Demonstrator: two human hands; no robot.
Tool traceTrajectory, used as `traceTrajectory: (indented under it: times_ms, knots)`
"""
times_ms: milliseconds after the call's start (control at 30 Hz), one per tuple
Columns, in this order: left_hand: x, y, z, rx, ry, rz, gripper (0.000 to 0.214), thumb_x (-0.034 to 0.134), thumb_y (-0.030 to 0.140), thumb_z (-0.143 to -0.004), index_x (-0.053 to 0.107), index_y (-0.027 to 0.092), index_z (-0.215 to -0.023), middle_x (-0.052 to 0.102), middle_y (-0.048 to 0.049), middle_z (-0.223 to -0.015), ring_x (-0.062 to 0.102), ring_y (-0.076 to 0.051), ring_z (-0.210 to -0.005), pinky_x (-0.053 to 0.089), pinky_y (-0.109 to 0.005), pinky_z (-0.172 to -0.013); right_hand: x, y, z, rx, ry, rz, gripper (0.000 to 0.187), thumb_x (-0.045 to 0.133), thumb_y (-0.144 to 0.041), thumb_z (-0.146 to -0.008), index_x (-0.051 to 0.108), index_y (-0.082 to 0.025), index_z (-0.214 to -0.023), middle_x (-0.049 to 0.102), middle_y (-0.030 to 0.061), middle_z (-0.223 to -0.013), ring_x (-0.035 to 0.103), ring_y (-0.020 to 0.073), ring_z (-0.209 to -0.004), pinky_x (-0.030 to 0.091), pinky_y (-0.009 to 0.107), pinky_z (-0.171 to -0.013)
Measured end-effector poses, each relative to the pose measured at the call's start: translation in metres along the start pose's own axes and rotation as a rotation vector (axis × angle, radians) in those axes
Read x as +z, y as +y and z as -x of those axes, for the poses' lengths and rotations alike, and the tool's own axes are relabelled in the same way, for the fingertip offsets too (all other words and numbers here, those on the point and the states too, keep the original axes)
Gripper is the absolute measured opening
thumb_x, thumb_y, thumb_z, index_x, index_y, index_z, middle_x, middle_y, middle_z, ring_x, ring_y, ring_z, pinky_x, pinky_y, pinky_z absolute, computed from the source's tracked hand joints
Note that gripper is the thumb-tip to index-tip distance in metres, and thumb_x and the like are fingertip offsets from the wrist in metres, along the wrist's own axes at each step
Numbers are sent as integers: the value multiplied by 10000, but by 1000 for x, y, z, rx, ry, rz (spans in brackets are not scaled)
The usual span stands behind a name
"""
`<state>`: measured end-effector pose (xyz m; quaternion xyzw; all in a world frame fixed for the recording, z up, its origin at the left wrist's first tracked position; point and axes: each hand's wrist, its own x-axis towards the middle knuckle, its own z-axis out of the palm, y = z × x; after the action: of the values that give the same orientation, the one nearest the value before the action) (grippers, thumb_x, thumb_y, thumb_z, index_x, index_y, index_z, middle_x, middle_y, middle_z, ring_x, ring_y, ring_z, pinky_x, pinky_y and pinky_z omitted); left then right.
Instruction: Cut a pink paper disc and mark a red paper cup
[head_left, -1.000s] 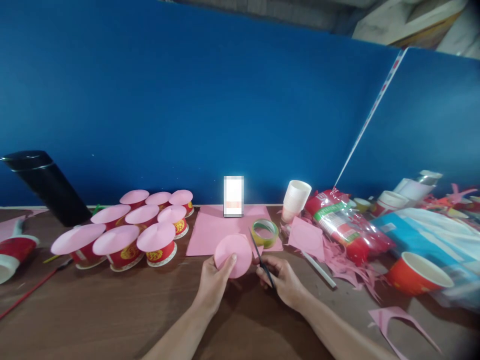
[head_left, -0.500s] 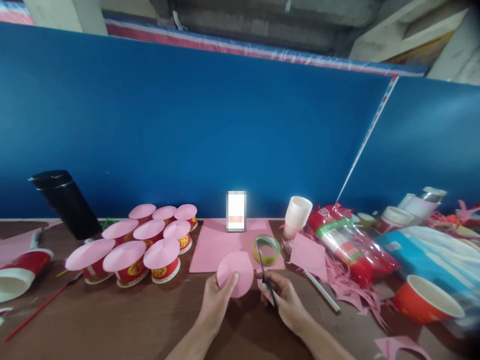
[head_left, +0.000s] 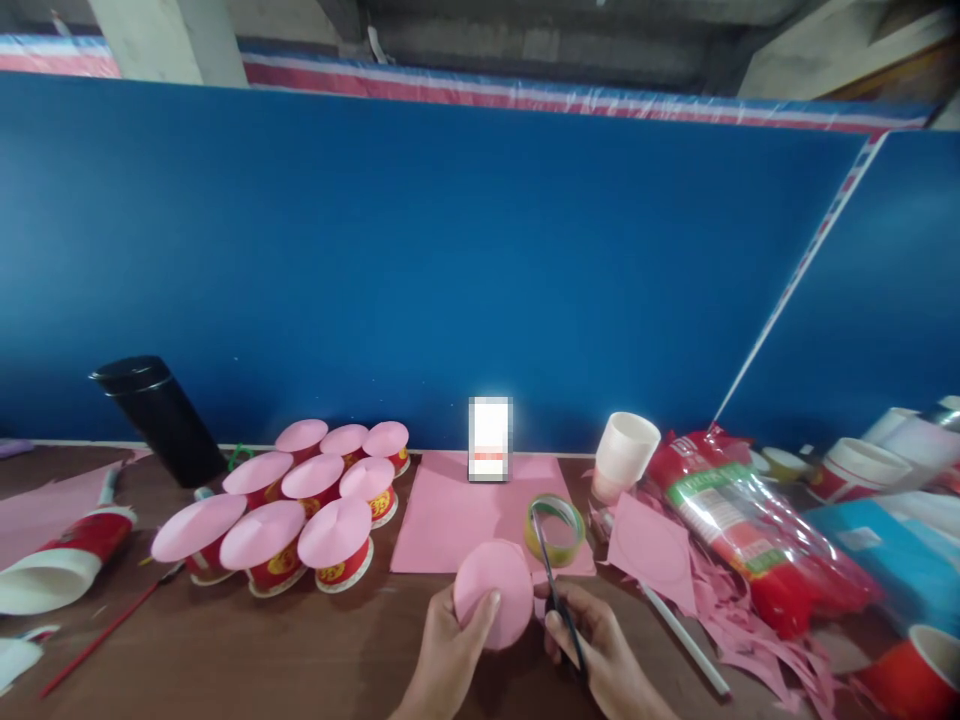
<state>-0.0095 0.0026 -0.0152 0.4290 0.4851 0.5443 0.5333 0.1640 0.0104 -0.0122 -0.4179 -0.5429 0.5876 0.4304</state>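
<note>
Little has changed: the left hand (head_left: 452,637), thumb over fingers, still pinches a pink disc (head_left: 495,588); at its three o'clock the right hand (head_left: 594,632), curled, grips scissors (head_left: 557,600) beside its edge, no cut apparently under way.

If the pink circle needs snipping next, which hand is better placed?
Probably the right hand: it holds the scissors, just beside the pink circle. The left hand is busy gripping that circle, thumb across its face.
</note>
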Motion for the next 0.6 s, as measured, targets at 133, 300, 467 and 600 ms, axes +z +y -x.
traceTrajectory:
  times_ms: [133,300,467,600]
  knots:
    - [2,3,1,-4,-23,2,322,629,380,-706,663,70,-788,624,-62,-656,529,-151,-608,446,-237,-562,-1,1,1,17,-30,-4,495,599,-561,-720,597,-127,-957,472,-8,-547,410,94,-472,316,211,-440]
    - [3,3,1,-13,0,-18,358,608,408,-716,651,60,-784,624,-67,-659,531,-147,-603,445,-236,-556,-3,-3,0,11,-44,42,492,572,-555,-746,591,-127,-989,493,4,-562,442,108,-505,349,222,-479]
    - [5,0,-1,-7,99,-12,409,638,464,-657,656,61,-727,618,-74,-619,526,-152,-573,436,-235,-521,-2,-7,1,39,-73,83,481,569,-570,-736,606,-127,-918,478,5,-563,445,117,-514,357,240,-500]
    - [5,-4,-4,11,150,-63,417,636,486,-640,637,69,-639,596,-65,-575,495,-138,-531,414,-229,-488,1,-6,1,55,-57,76,402,587,-542,-735,591,-142,-785,447,-6,-565,410,100,-509,330,223,-482]
